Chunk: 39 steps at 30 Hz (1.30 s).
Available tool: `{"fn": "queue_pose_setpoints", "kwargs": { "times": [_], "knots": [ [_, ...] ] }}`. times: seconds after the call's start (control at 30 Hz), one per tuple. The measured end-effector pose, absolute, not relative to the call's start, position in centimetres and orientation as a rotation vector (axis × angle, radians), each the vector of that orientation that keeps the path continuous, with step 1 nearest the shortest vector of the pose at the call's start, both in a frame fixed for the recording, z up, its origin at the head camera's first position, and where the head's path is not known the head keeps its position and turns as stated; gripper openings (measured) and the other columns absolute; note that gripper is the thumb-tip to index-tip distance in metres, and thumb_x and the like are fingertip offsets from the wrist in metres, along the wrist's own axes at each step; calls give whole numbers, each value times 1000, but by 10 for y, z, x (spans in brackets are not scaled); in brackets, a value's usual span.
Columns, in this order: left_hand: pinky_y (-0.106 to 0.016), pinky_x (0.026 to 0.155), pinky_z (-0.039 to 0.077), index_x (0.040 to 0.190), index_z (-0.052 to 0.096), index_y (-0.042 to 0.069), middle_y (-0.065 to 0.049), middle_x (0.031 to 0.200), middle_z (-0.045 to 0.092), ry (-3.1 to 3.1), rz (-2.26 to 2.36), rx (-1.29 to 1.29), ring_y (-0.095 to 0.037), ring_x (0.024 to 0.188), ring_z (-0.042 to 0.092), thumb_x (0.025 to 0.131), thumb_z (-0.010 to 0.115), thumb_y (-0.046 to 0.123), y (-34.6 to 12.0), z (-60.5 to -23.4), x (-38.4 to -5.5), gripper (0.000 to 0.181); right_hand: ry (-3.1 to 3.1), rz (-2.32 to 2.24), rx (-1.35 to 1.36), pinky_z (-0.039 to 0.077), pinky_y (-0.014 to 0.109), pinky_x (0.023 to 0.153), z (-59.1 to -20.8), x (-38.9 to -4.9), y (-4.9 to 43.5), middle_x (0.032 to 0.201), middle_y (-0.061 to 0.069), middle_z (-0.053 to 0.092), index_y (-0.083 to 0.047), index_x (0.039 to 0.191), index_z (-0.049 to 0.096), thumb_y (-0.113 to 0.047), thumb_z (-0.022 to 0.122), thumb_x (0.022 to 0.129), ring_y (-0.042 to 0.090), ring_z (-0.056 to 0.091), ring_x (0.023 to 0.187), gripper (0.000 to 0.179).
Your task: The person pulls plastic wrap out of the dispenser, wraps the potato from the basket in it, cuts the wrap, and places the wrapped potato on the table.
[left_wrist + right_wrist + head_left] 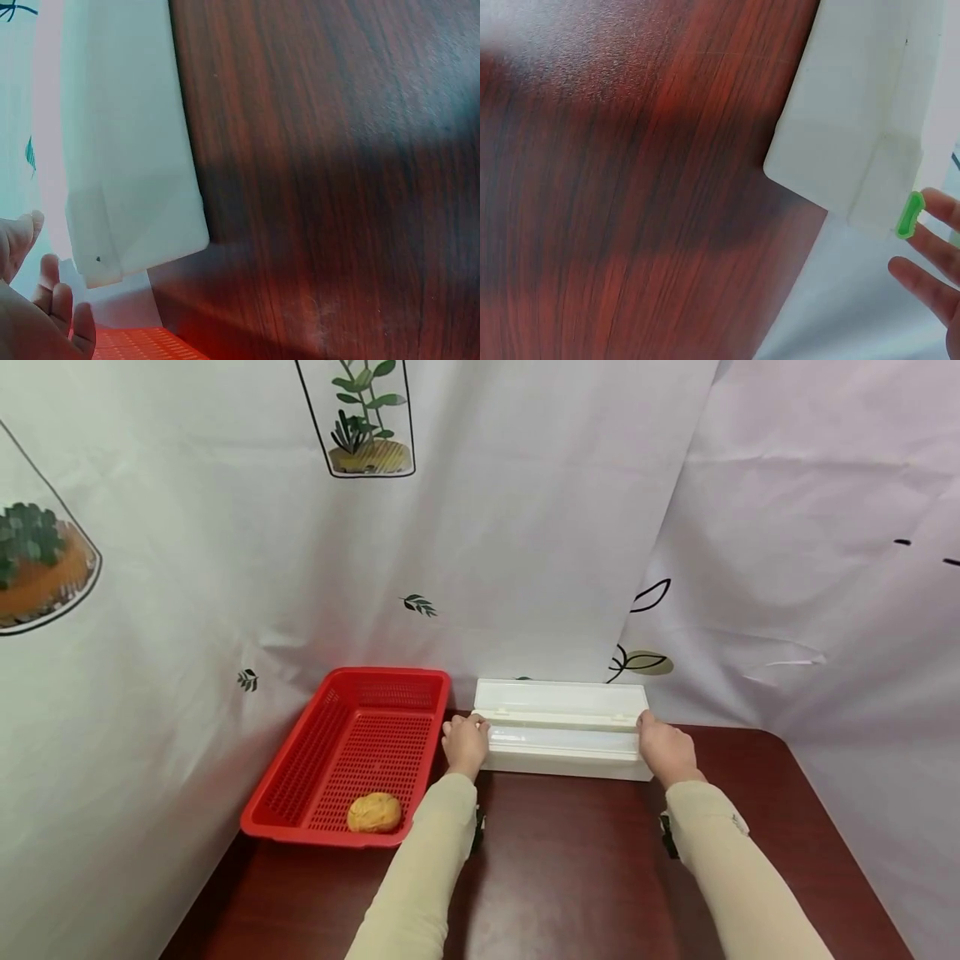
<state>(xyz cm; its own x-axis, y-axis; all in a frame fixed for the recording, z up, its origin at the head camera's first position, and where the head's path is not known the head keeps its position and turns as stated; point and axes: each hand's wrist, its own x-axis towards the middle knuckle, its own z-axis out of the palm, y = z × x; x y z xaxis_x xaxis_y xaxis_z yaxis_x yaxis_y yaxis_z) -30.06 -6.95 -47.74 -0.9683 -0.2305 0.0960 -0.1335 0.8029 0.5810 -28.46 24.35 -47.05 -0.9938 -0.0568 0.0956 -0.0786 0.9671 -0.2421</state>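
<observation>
A white cling film dispenser (pixel 570 762) stands lengthwise against the back of the table, its lid (pixel 558 695) raised. Inside lies a shiny, pale roll of film (pixel 562 739). My left hand (pixel 466 745) grips the dispenser's left end, thumb and fingertips at its upper corner in the left wrist view. At the opposite end my right hand (pixel 666 750) pinches a small green slider-like piece (pixel 910 215) between thumb and finger. The remaining fingers (pixel 919 281) of that hand are apart from the dispenser.
Left of the dispenser, a red plastic basket (pixel 251 822) holds a round, wrinkled yellow-orange item (pixel 374 812) near its front. Printed white cloth (pixel 540 543) hangs behind and at both sides of the dark wooden table (pixel 577 860).
</observation>
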Motion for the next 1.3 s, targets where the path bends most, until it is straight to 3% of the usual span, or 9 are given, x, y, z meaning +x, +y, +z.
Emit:
{"fn": "queue_pose_setpoints", "kwargs": {
  "times": [0.13,0.27,0.5,0.83,1.07,1.3],
  "knots": [
    [-44,84,38,100,67,14,-12,101,57,-2801,-1004,299,-31,100,47,94,53,26,-69,-473,-302,19,-2982,476,62,44,48,64,-469,-283,246,76,17,57,3,100,46,-12,29,100,34,56,71,23],
    [-42,78,44,103,65,14,-10,96,60,-2750,-1183,334,-28,90,55,95,52,25,-71,-469,-304,19,-2931,590,5,44,49,71,-465,-282,245,96,21,57,5,103,51,-8,30,99,34,55,83,25],
    [-37,73,45,105,65,9,-13,99,53,-2603,-1400,330,-26,82,53,95,53,22,-73,-464,-307,20,-2934,776,-142,42,52,77,-454,-285,242,107,20,56,2,113,46,-17,23,101,37,55,91,32],
    [-35,76,47,103,63,4,-14,106,56,-2430,-1611,282,-27,86,57,96,51,16,-71,-453,-313,18,-2811,1249,-199,42,30,53,-442,-289,244,113,18,54,0,115,40,-24,18,103,17,58,63,35],
    [-30,66,52,100,62,-2,-16,93,65,-2264,-1752,269,-26,80,64,95,52,8,-68,-447,-316,15,-2583,1428,-131,51,28,61,-438,-291,243,106,23,60,6,111,42,-18,23,102,9,60,68,31],
    [-30,70,51,97,62,-4,-19,89,64,-2171,-1793,246,-27,80,62,93,53,6,-68,-438,-320,14,-2489,1370,-96,46,12,61,-431,-293,243,98,24,62,7,106,47,-17,29,102,2,55,69,30]
  ]
}}
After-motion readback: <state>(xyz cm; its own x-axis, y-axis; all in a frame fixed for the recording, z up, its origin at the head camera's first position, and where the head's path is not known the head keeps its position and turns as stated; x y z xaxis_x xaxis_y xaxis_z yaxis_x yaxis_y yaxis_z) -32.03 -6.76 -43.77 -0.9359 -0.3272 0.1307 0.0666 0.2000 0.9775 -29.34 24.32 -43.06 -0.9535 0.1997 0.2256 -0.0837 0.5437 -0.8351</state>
